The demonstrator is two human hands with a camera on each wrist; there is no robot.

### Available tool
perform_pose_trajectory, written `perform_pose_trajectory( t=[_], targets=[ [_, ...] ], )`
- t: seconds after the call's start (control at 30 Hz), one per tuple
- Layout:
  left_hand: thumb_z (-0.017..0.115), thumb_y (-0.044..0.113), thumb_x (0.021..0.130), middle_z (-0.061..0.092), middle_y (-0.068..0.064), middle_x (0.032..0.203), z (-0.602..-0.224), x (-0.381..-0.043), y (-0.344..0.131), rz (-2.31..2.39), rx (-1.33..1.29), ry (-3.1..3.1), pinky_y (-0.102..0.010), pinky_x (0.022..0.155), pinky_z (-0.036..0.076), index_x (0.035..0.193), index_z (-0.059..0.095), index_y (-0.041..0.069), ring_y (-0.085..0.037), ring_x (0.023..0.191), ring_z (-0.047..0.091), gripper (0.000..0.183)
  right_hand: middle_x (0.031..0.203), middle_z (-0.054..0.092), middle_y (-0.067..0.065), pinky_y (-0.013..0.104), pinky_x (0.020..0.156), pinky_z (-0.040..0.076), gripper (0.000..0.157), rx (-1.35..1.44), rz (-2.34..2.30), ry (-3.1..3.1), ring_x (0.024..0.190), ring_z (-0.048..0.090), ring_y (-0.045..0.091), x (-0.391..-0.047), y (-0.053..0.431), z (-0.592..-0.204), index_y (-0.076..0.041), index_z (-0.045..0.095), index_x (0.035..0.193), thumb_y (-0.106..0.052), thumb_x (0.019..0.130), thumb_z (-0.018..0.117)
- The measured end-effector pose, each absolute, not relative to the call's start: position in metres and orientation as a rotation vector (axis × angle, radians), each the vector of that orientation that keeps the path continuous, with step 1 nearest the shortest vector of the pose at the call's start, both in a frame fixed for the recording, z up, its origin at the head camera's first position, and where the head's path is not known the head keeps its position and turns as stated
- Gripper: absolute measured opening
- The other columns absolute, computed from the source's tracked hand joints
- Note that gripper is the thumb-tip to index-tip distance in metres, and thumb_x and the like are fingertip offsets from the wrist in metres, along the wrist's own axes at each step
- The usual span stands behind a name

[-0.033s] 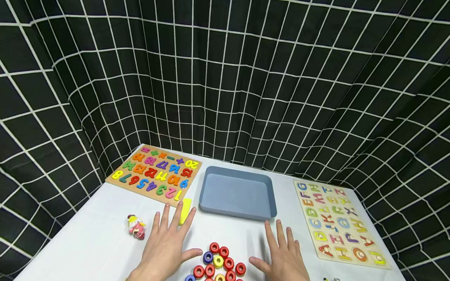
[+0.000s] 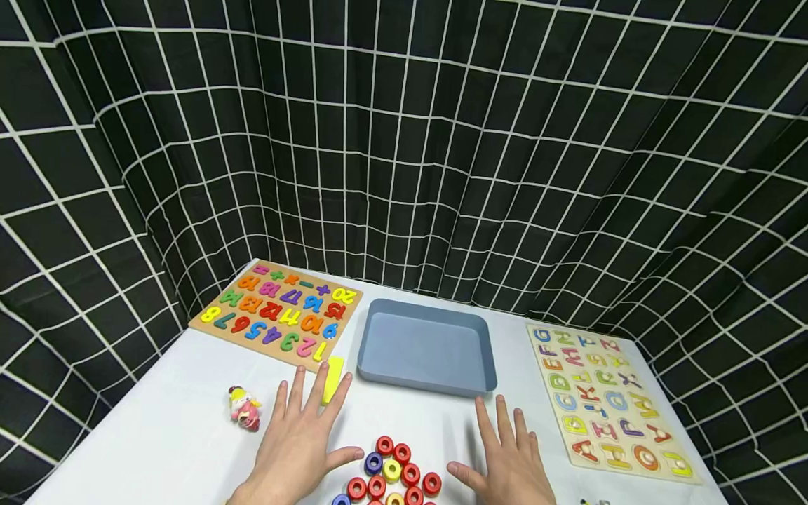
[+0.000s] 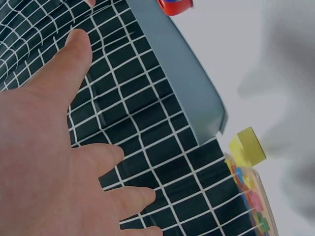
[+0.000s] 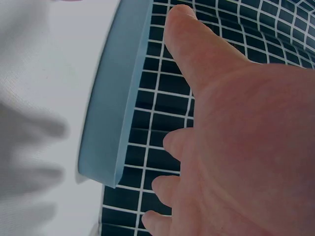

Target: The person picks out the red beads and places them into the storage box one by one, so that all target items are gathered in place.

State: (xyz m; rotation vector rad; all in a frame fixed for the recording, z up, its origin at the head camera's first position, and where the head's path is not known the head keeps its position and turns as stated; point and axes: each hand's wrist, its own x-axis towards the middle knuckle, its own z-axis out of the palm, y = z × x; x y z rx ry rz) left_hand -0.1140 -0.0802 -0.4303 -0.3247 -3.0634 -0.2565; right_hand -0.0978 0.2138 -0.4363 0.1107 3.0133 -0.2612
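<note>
In the head view, my left hand (image 2: 293,445) hovers palm down with fingers spread and straight, holding nothing. Its fingertips overlap a yellow block (image 2: 334,375) in sight; whether they touch it, I cannot tell. My right hand (image 2: 511,466) is likewise spread, with nothing in it. Between the two hands lie several small rings (image 2: 410,481), mostly red, with some yellow and blue ones. Beyond the fingertips sits a shallow grey-blue tray (image 2: 429,382). Both wrist views show the palm side, with the tray's wall (image 3: 182,69) farther off.
A number puzzle board (image 2: 268,348) lies at the back left, and a letter puzzle board (image 2: 621,442) on the right. Left of my left hand is a small pink and yellow figurine (image 2: 243,408). A black gridded curtain (image 2: 404,140) surrounds the white table (image 2: 158,421).
</note>
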Motion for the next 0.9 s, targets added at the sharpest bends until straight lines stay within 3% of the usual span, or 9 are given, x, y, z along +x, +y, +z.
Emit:
perform_pose_trajectory(
  t=[0.17, 0.27, 0.37, 0.5, 0.6, 0.7, 0.9],
  targets=[
    [0.058, 0.081, 0.069, 0.02, -0.014, 0.161, -0.429, -0.114, -0.078, -0.256, -0.362, -3.019, -0.064, 0.118, 0.011, 0.152, 0.029, 0.03, -0.047, 0.147, 0.013, 0.101, 0.158, 0.02, 0.024, 0.072, 0.11, 0.018, 0.11, 0.085, -0.27, 3.056, 0.142, 0.016, 0.054, -0.096, 0.213, -0.434, -0.017, 0.025, 0.153, -0.076, 0.069, 0.063],
    [0.059, 0.079, 0.07, 0.025, -0.013, 0.159, -0.429, -0.115, -0.077, -0.272, -0.39, -2.984, -0.063, 0.117, 0.014, 0.152, 0.028, 0.031, -0.046, 0.147, 0.014, 0.1, 0.156, 0.027, 0.023, 0.068, 0.11, 0.025, 0.104, 0.011, -0.316, 3.1, 0.141, 0.025, 0.05, -0.095, 0.212, -0.431, -0.015, 0.03, 0.152, -0.069, 0.072, 0.068],
    [0.059, 0.075, 0.074, 0.03, -0.014, 0.157, -0.434, -0.123, -0.077, -0.331, -0.405, -2.992, -0.063, 0.117, 0.017, 0.152, 0.027, 0.03, -0.045, 0.146, 0.017, 0.096, 0.147, 0.045, 0.016, 0.061, 0.106, 0.037, 0.087, -0.113, -0.469, 3.067, 0.134, 0.042, 0.042, -0.097, 0.211, -0.429, -0.016, 0.041, 0.146, -0.053, 0.074, 0.075],
    [0.062, 0.066, 0.08, 0.036, -0.016, 0.154, -0.45, -0.145, -0.076, -0.48, -0.424, -3.026, -0.062, 0.115, 0.025, 0.152, 0.029, 0.027, -0.046, 0.143, 0.028, 0.088, 0.125, 0.064, 0.004, 0.046, 0.091, 0.053, 0.058, -0.335, -0.719, 2.816, 0.109, 0.062, 0.024, -0.105, 0.211, -0.432, -0.017, 0.057, 0.133, -0.026, 0.08, 0.077],
    [0.064, 0.056, 0.085, 0.042, -0.019, 0.15, -0.464, -0.164, -0.072, -0.553, -0.47, -3.018, -0.061, 0.111, 0.032, 0.151, 0.032, 0.027, -0.046, 0.137, 0.038, 0.079, 0.114, 0.067, 0.0, 0.039, 0.083, 0.056, 0.047, -0.411, -0.791, 2.624, 0.096, 0.063, 0.016, -0.111, 0.211, -0.438, -0.016, 0.061, 0.127, -0.017, 0.082, 0.074],
    [0.065, 0.044, 0.089, 0.05, -0.021, 0.143, -0.47, -0.179, -0.067, -0.573, -0.537, -2.962, -0.06, 0.104, 0.041, 0.146, 0.042, 0.025, -0.043, 0.128, 0.05, 0.065, 0.112, 0.067, -0.002, 0.037, 0.083, 0.056, 0.045, -0.386, -0.802, 2.547, 0.094, 0.062, 0.014, -0.114, 0.209, -0.443, -0.017, 0.061, 0.127, -0.016, 0.083, 0.073],
    [0.066, 0.027, 0.09, 0.067, -0.016, 0.123, -0.468, -0.19, -0.059, -0.627, -0.506, -2.906, -0.05, 0.086, 0.055, 0.116, 0.069, 0.019, -0.033, 0.109, 0.066, 0.027, 0.113, 0.065, -0.003, 0.032, 0.084, 0.055, 0.045, -0.328, -0.822, 2.507, 0.094, 0.059, 0.012, -0.113, 0.208, -0.445, -0.017, 0.061, 0.126, -0.016, 0.083, 0.073]
  ],
)
